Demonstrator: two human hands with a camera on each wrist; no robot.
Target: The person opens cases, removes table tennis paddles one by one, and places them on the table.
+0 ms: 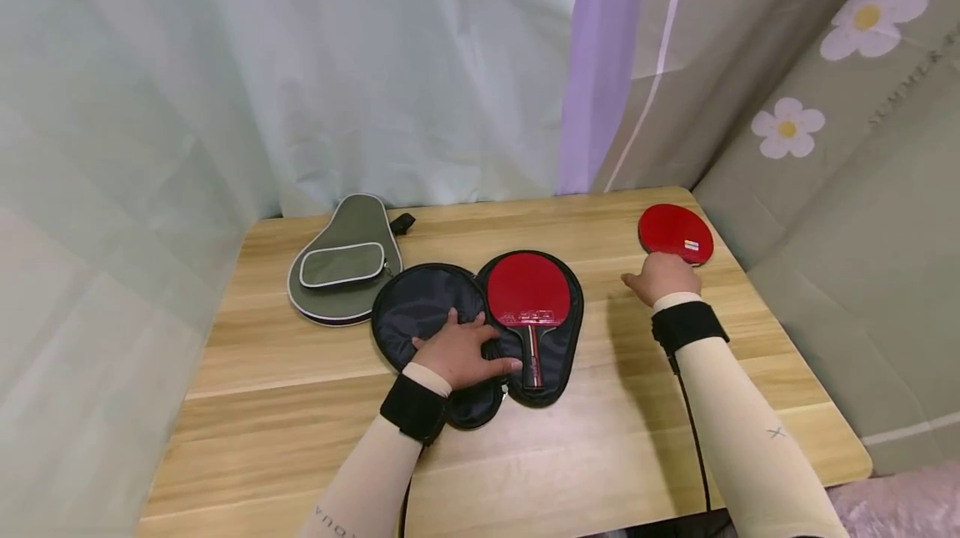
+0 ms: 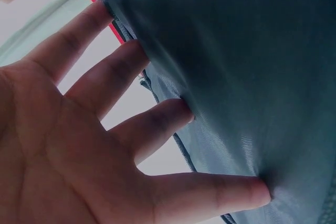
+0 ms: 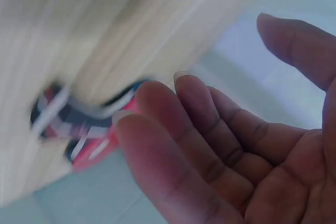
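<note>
My left hand (image 1: 461, 350) lies with spread fingers on an unzipped black paddle case (image 1: 427, 300), and its fingertips press into the dark fabric (image 2: 236, 77) in the left wrist view. In the case's right half lies a red table tennis paddle (image 1: 528, 292), handle toward me. The left thumb tip reaches close to that handle. At the table's far right, my right hand (image 1: 663, 278) is over the handle end of a second red paddle (image 1: 671, 229). The right wrist view shows that hand's fingers loosely bent with nothing between them, the blurred paddle (image 3: 94, 124) beyond.
A grey-green paddle case (image 1: 352, 229) with white piping and a front pocket lies at the back left, its edge against the black case. Curtains (image 1: 420, 71) hang behind the wooden table (image 1: 300, 429) and along its sides. A cable runs from each wristband.
</note>
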